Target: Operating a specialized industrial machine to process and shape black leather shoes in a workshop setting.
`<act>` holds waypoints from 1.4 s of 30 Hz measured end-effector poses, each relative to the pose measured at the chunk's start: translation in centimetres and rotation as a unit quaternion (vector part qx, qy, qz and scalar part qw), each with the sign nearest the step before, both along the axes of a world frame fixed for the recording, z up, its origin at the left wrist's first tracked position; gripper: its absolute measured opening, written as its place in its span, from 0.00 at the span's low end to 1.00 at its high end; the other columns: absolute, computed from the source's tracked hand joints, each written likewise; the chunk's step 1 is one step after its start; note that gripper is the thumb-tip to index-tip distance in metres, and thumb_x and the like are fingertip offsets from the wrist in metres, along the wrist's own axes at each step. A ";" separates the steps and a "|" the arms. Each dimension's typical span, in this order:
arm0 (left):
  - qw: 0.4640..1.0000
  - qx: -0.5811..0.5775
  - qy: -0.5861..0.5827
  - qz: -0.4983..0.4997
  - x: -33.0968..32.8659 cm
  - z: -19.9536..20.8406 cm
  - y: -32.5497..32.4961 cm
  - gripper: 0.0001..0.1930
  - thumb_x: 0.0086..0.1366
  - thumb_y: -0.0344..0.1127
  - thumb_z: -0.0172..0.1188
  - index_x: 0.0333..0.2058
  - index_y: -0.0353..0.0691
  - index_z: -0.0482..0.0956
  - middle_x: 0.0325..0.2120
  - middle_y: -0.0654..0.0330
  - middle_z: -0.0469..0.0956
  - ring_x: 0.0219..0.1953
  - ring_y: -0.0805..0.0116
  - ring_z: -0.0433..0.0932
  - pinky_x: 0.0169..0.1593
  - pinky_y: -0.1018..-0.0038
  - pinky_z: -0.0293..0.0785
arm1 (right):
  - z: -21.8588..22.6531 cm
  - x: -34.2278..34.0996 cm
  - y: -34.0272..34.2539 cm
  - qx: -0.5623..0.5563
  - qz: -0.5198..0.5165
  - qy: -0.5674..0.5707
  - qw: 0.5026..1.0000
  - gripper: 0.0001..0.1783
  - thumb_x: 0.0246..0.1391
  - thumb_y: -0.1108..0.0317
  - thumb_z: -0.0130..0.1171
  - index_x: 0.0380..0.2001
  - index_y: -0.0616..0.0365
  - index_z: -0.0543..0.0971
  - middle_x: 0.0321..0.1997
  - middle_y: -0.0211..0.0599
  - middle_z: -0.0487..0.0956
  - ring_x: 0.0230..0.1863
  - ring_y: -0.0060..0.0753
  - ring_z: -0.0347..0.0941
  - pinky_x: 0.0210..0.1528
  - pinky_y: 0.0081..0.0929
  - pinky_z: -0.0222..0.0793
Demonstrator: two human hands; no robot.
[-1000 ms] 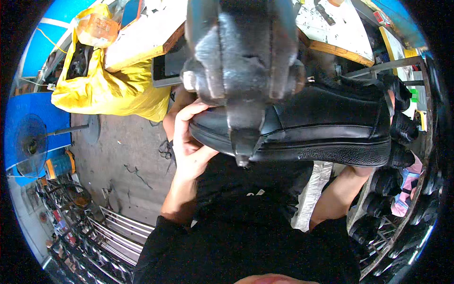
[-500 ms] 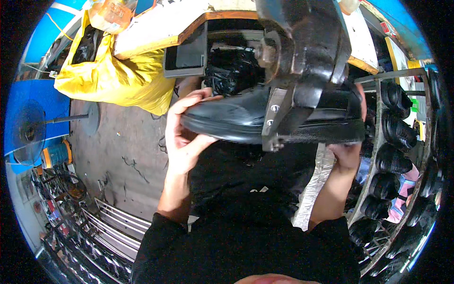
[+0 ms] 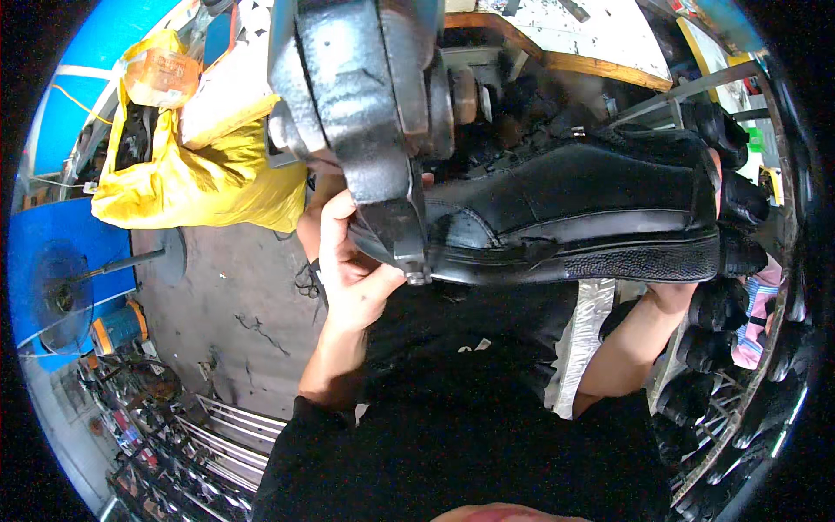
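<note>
I hold a black leather shoe [image 3: 600,196] sideways in front of me, toe to the left and heel to the right. My left hand [image 3: 352,283] is closed round the toe end, thumb below. At the heel, my right hand [image 3: 674,297] grips from underneath and behind; most of its fingers are hidden by the shoe. A dark metal machine arm [image 3: 357,96] comes down from above in front of the toe. Its narrow lower end [image 3: 404,235] lies close to the sole edge beside my left fingers; whether it touches the shoe, I cannot tell.
A yellow bag [image 3: 209,196] stands at left by a white worktop [image 3: 600,35] with a wooden edge. Farther left is a standing fan [image 3: 65,283]. Black shoes fill a metal rack [image 3: 739,331] on the right; another rack [image 3: 235,435] stands lower left.
The shoe has shifted right in view, with both hands still on it. The machine arm, across the shoe's middle before, now appears farther left, over the toe. The view has also shifted slightly.
</note>
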State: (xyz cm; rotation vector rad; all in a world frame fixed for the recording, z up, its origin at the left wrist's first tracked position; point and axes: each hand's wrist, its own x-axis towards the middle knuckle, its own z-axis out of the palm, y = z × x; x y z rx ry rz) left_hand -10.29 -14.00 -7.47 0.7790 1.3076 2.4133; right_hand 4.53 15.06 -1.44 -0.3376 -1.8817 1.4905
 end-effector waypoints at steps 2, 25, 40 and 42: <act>1.000 0.001 -0.016 0.021 0.1 0.4 0.1 0.38 0.55 0.29 0.74 0.60 0.36 0.62 0.56 0.48 0.72 0.60 0.54 0.73 0.62 0.62 0.68 | 0.4 -0.5 0.0 -0.054 0.029 0.031 0.998 0.48 0.59 0.49 0.58 0.74 0.60 0.50 0.71 0.47 0.64 0.69 0.47 0.63 0.72 0.46 0.56; 0.795 0.089 -0.578 -0.164 3.1 -5.5 -1.8 0.45 0.69 0.72 0.36 0.67 0.37 0.60 0.63 0.51 0.70 0.58 0.55 0.75 0.61 0.60 0.72 | -6.9 1.4 -14.1 0.203 0.282 0.020 0.938 0.39 0.50 0.53 0.72 0.59 0.62 0.69 0.61 0.50 0.71 0.62 0.52 0.70 0.64 0.46 0.66; 0.799 -0.032 -0.498 -0.334 5.8 -4.4 -2.9 0.61 0.56 0.83 0.43 0.68 0.29 0.56 0.61 0.37 0.68 0.61 0.42 0.71 0.63 0.55 0.72 | -6.8 2.9 -11.7 -0.119 0.067 -0.157 0.978 0.15 0.58 0.75 0.60 0.49 0.61 0.78 0.44 0.38 0.81 0.46 0.32 0.78 0.52 0.28 0.72; 0.825 -0.048 -0.435 -0.358 6.1 -4.4 -2.7 0.59 0.57 0.82 0.44 0.68 0.30 0.56 0.60 0.40 0.70 0.61 0.47 0.72 0.62 0.57 0.72 | -6.3 3.0 -11.7 -0.133 0.066 -0.158 0.976 0.14 0.59 0.75 0.60 0.49 0.61 0.78 0.44 0.37 0.81 0.47 0.30 0.78 0.52 0.27 0.72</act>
